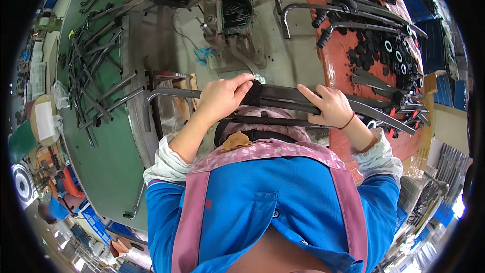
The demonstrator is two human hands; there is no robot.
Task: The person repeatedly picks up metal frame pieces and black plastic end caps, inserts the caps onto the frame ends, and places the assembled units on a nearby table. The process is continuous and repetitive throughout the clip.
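A dark metal tube frame [174, 92] lies crosswise in front of my body, its left end bent downward. My left hand [222, 97] is closed round the tube, with thumb and forefinger against a black joint piece [254, 93] near the middle. My right hand [329, 107] grips the frame's parallel bars farther right, fingers over the top. A lower dark tube [275, 121] with small holes runs below these bars, close to my pink apron [262, 154]. The palm sides of both hands are hidden.
Loose dark tubes [91, 71] pile up on the green table [101, 172] at left. The red-covered table [336, 65] at right bears bent tube frames [348, 7], round black caps [361, 53] and white rings. Ahead stands a machine with a green bin [237, 12] of small metal parts.
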